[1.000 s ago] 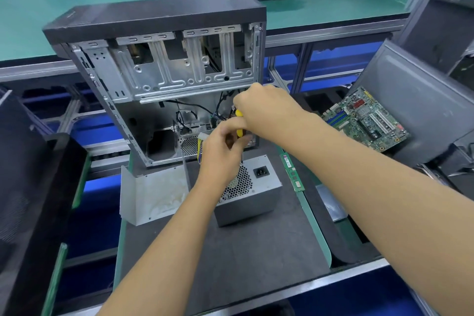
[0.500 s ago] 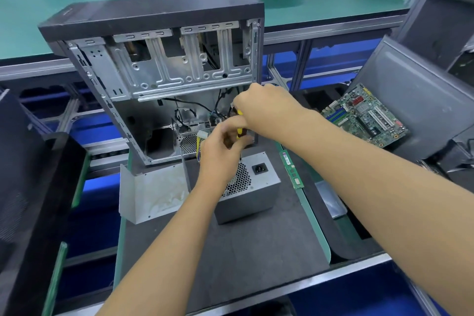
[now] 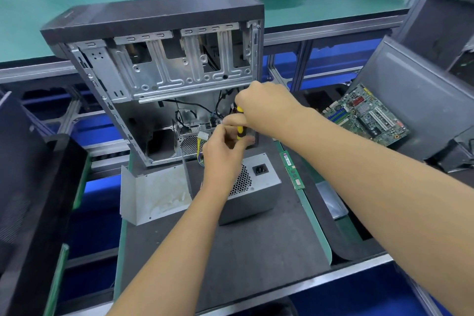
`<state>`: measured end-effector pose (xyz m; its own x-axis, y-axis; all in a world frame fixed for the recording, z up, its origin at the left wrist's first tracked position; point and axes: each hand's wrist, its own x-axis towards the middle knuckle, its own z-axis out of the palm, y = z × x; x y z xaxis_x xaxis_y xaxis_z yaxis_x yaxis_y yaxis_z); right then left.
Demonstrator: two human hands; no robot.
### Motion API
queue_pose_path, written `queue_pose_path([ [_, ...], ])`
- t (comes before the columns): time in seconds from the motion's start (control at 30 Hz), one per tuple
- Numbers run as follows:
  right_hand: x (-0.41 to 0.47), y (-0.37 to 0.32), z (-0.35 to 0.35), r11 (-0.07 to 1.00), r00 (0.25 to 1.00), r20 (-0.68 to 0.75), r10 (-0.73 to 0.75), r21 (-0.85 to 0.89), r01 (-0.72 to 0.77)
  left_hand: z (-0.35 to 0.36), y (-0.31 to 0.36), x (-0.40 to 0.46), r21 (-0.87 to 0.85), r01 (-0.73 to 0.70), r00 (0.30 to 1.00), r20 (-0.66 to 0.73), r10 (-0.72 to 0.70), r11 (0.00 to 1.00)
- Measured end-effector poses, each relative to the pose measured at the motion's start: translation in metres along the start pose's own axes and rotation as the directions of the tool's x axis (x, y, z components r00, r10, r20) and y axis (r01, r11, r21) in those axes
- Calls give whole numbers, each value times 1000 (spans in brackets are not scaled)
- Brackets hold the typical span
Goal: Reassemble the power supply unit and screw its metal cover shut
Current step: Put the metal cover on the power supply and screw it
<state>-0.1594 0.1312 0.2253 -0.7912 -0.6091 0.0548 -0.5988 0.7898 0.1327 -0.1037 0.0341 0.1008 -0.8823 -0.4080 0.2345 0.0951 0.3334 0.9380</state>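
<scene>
the power supply unit (image 3: 252,187) sits on the counter (image 3: 230,251) just in front of the open computer case (image 3: 159,64). above it, the right hand (image 3: 266,108) grips a yellow-handled screwdriver (image 3: 240,127), fingers curled round it; the left hand (image 3: 223,156) fingers pinch near its shaft.

No legible text anywhere.
</scene>
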Motion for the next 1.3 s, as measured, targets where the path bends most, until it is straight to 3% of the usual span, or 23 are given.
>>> queue_pose_path([
  [0.17,2,-3,-3,948,979,134,-153,301,106,-13,-8,1,4,-6,996,91,6,1000],
  [0.33,3,-4,-3,985,994,62,-90,154,80,-19,-1,5,81,-70,976,211,51,994],
  [0.43,-1,-8,-4,994,998,2,-68,82,67,-15,9,7,-28,19,993,115,-16,999],
  [0.53,-3,-14,-5,999,1000,5,-30,-22,30,-11,13,7,-18,-13,1000,22,13,1000],
  [0.6,-2,-12,-7,999,1000,11,-8,-45,9,-11,11,7,-28,-39,997,60,41,999],
  [0.73,-1,-6,-14,969,978,133,-159,211,128,-17,5,11,13,-44,991,124,42,999],
  [0.9,2,-3,-14,992,980,152,-126,-6,128,-16,10,12,35,-59,969,244,49,998],
  [1.0,-6,-2,-5,994,994,70,-79,-76,84,-8,16,9,-13,20,986,164,-18,1000],
  [1.07,-9,-4,0,996,999,26,-36,-84,38,-5,16,5,-41,-9,997,82,13,999],
  [1.13,-8,-4,4,999,999,33,-36,-7,37,-6,13,5,-44,-37,999,33,38,998],
  [1.23,-7,0,4,949,982,120,-144,299,102,-12,6,6,-14,-27,999,42,28,1000],
  [1.3,-5,0,4,947,979,112,-170,292,131,-15,5,5,-4,-34,998,57,35,999],
])
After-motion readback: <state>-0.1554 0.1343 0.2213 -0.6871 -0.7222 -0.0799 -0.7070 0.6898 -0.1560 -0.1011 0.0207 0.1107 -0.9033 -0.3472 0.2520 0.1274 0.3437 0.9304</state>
